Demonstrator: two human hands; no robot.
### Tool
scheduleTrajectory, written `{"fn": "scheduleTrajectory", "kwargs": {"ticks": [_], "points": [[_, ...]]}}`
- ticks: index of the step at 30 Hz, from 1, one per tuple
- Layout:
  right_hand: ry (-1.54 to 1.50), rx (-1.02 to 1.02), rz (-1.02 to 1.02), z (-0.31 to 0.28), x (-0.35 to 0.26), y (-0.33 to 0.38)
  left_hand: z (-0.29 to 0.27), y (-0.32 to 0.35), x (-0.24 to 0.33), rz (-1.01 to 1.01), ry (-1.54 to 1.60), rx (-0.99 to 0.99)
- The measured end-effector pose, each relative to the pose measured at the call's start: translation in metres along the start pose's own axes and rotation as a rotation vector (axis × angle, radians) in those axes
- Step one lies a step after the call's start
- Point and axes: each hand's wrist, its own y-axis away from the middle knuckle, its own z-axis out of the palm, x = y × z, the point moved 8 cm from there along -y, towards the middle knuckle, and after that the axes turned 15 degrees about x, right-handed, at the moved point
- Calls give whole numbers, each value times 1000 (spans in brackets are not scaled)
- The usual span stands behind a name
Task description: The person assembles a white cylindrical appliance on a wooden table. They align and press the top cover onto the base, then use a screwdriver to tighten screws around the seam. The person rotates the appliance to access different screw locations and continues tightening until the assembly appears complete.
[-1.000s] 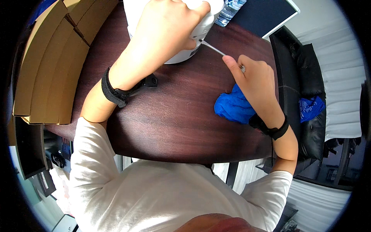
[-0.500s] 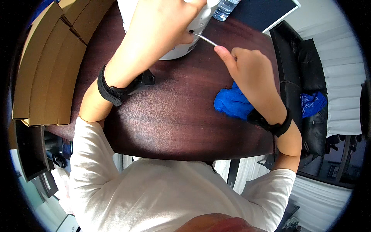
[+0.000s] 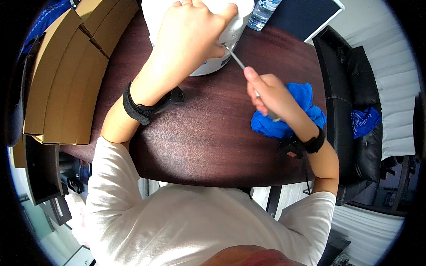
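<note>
Right hand (image 3: 270, 92) is closed round a slim metal tool (image 3: 235, 57), tip at the wall of a white tub (image 3: 210, 69), far on the dark table (image 3: 191, 144). Left hand (image 3: 194, 32), apart from the right, lies over the tub; cannot tell whether it grips. Blue cloth (image 3: 301, 93) lies right.

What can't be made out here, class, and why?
Head view, white container: far part, cut off by the top edge.
Head view, bottle: far end, cut off there too.
Head view, tool: most of the handle, covered by the right grip.
Head view, its tip's shape: too small.
Head view, blue cloth: part hidden by the right forearm.
</note>
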Motion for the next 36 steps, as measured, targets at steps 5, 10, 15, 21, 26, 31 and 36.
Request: {"fn": "scheduleTrajectory", "kwargs": {"ticks": [5, 10, 15, 21, 26, 31, 36], "points": [[753, 623, -613, -42, -70, 32, 1, 2, 1, 0, -14, 3], [929, 719, -800, -36, -83, 39, -4, -2, 0, -35, 96, -113], [1066, 770, -832, -33, -93, 42, -7, -5, 1, -81, 162, -194], [1207, 827, -935, -29, -109, 50, -3, -2, 0, -80, 172, -183], [942, 708, -843, -32, -85, 31, 0, -1, 0, -94, 176, -206], [-72, -113, 24, 8, -10, -1, -8, -3, 4, -29, 93, -14], [-422, -296, 164, 40, 3, 5, -2, -6, 1, -85, 113, -171]]}}
